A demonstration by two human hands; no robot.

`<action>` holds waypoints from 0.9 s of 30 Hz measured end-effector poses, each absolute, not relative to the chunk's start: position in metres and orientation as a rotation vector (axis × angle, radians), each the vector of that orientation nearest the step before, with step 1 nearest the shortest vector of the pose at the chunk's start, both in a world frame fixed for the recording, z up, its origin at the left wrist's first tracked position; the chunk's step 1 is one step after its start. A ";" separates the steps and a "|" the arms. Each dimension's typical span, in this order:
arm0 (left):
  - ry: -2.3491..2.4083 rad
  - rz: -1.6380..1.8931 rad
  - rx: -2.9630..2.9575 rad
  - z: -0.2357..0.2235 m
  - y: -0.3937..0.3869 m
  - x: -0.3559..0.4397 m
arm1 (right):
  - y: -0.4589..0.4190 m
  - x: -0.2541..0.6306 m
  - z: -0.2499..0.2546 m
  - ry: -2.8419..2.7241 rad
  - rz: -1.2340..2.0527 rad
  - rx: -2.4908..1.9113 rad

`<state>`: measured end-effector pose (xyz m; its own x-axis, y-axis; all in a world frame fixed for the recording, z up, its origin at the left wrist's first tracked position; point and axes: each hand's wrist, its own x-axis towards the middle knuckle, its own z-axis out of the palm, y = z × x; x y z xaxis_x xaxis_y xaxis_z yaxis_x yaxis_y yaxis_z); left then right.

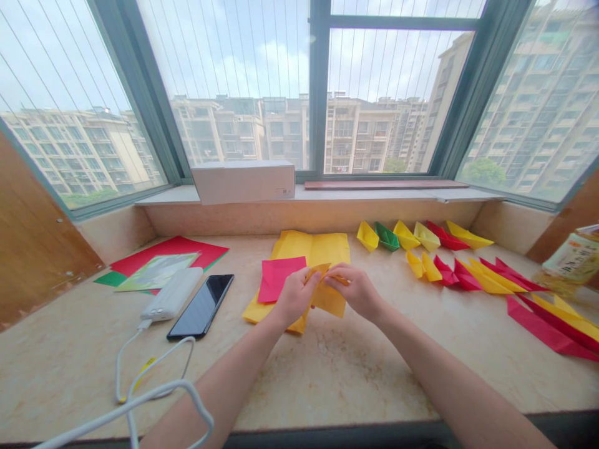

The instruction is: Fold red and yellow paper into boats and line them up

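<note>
In the head view, the left hand (296, 292) pinches the left part of a folded yellow-orange paper (331, 300) between thumb and fingers, and the right hand (354, 288) grips its upper right edge. The paper is held up in front of the person, near the middle of the stone countertop (346, 380), with a flap hanging between the hands. Behind and below it lie creased yellow sheets (322, 244), and a pink-red square (277, 279) rests on them, just beside the left hand.

Left of the sheets are a black smartphone (201, 308) and a white power bank (173, 294) with a white cable (175, 385) plugged in; behind them, red paper (206, 251) and green paper (111, 279) lie partly under a clear packet (156, 272). To the right, folded paper boats (406, 236) in yellow, green and red stand in rows. A white box (246, 183) sits on the windowsill (355, 194)
</note>
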<state>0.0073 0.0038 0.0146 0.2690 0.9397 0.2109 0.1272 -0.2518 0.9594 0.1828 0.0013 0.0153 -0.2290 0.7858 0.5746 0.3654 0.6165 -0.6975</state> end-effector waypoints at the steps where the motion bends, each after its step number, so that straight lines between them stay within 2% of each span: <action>1: 0.984 1.086 1.613 0.015 0.002 0.008 | 0.001 0.182 0.016 -1.796 0.538 -0.957; 7: 0.930 1.079 1.735 0.017 0.000 0.009 | 0.002 0.179 0.012 -1.576 0.627 -1.105; 15: 0.974 1.199 1.586 0.013 0.004 0.010 | 0.001 0.176 0.015 -1.346 0.818 -1.028; 23: 0.866 1.058 1.667 0.016 -0.003 0.015 | -0.004 0.173 0.013 -1.507 0.595 -1.039; 27: 0.961 1.163 1.596 0.016 -0.001 0.017 | -0.008 0.169 0.014 -1.635 0.549 -0.974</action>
<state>0.0165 -0.0013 0.0156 0.2515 0.9336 0.2552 0.0747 -0.2816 0.9566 0.1692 -0.0075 0.0138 -0.0606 0.8218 0.5666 0.3132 0.5546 -0.7709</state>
